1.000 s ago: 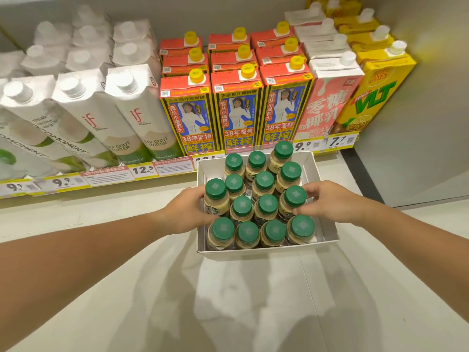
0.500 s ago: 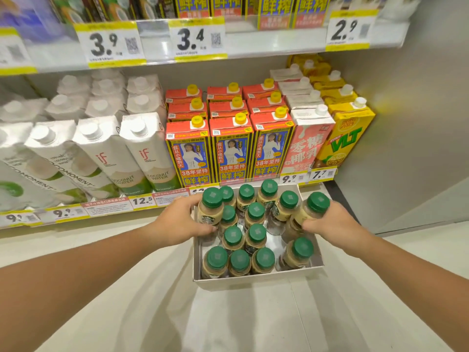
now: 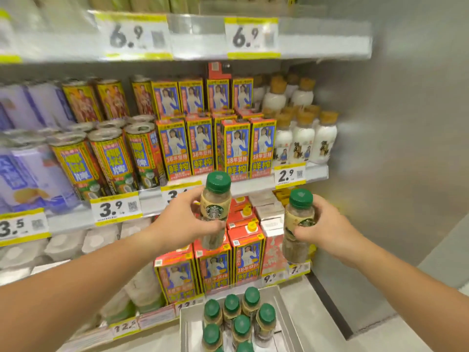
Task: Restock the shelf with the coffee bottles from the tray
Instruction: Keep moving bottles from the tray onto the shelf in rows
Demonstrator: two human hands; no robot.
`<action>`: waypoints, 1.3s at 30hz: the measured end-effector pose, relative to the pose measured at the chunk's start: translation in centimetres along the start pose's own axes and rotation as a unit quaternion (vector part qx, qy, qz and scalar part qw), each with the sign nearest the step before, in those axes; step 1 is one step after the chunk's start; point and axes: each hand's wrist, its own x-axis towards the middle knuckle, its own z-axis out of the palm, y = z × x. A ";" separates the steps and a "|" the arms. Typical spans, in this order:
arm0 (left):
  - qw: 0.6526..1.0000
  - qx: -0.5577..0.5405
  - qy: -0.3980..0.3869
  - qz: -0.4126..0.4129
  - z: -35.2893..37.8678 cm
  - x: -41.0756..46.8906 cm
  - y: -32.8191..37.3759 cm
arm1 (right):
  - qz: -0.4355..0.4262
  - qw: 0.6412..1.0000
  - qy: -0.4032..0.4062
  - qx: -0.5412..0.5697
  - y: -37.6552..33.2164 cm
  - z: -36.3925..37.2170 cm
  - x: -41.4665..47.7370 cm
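My left hand [image 3: 182, 219] grips a green-capped coffee bottle [image 3: 216, 199] with a round green logo, held upright in front of the middle shelf edge. My right hand [image 3: 322, 224] grips a second green-capped coffee bottle [image 3: 299, 219], also upright, to the right and slightly lower. Below, at the bottom edge, the white tray [image 3: 286, 313] on the floor holds several more green-capped bottles [image 3: 241, 318]. Both lifted bottles are well above the tray.
The middle shelf [image 3: 314, 171] carries yellow cans, blue-yellow cartons and white bottles with tan caps [image 3: 302, 138]. Red-topped cartons [image 3: 243, 252] fill the lower shelf. An upper shelf edge [image 3: 324, 44] shows 6.9 price tags. A grey wall [image 3: 406, 148] closes off the right side.
Both hands have risen from the tray, each carrying a bottle up to the height of the middle shelf. The view has tilted upward, showing higher shelves.
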 end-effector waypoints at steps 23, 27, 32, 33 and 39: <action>0.980 -0.054 0.142 0.128 -12.4 14.7 31.6 | -0.184 0.973 0.134 0.044 -34.0 -13.2 10.5; 0.970 -0.045 0.221 0.089 -11.6 19.3 32.4 | -0.190 0.972 0.132 0.051 -34.4 -14.1 15.1; 0.953 -0.017 0.291 0.080 -12.3 25.4 34.0 | -0.195 0.969 0.117 0.092 -35.9 -15.4 23.1; 0.948 -0.010 0.307 0.079 -12.5 26.2 34.1 | -0.197 0.969 0.114 0.095 -36.3 -15.4 24.5; 0.928 -0.034 0.368 0.051 -12.2 29.8 32.7 | -0.214 0.969 0.034 0.122 -37.2 -14.5 30.8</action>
